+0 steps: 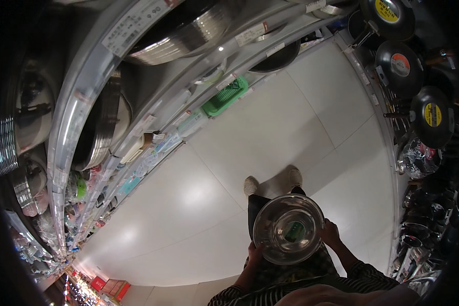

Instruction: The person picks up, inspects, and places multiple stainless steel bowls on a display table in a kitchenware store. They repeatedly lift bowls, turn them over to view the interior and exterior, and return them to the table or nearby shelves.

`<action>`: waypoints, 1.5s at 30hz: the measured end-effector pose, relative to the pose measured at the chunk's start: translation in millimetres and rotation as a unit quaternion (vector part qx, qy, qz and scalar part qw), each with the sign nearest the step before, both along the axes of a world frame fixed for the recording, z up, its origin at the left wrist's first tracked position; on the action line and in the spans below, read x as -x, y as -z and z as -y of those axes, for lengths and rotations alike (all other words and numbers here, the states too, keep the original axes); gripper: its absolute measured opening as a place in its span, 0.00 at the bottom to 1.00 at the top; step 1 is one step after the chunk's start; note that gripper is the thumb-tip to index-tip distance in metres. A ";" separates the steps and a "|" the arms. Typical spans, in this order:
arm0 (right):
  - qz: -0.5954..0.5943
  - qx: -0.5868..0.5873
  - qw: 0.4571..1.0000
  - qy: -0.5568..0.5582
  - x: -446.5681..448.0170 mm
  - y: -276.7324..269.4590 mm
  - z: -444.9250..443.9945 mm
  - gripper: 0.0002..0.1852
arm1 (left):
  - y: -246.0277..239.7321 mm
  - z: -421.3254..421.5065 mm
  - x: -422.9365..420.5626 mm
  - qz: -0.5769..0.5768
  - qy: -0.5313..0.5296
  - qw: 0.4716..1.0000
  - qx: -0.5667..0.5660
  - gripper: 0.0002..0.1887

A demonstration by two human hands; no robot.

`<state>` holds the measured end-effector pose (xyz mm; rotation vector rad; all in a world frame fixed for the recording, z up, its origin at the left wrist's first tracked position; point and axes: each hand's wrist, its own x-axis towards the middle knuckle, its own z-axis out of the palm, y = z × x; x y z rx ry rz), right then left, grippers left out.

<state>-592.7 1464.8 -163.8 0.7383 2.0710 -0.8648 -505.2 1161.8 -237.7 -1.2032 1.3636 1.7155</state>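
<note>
A round, shiny metal basin (269, 220) with a wide rim is held level in front of my body, above my legs. A green label (294, 231) sits at its middle. My left hand (255, 252) grips the rim at the lower left. At the right edge my right hand (330, 233) holds the same rim. The parts of the fingers under the basin are hidden.
Shelves with price tags run along the left, bearing stacked metal basins (168, 46), a dark pan (277, 61) and a green plastic basket (225, 97). Frying pans (399, 69) hang on the right. Red boxes (114, 288) stand at the lower left. Pale tiled floor (214, 183) lies between.
</note>
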 end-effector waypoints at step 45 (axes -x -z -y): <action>0.004 0.028 0.998 0.054 -6.6 15.9 -24.9 0.23 | 7.6 -11.9 15.1 -0.015 0.087 0.994 0.060 0.13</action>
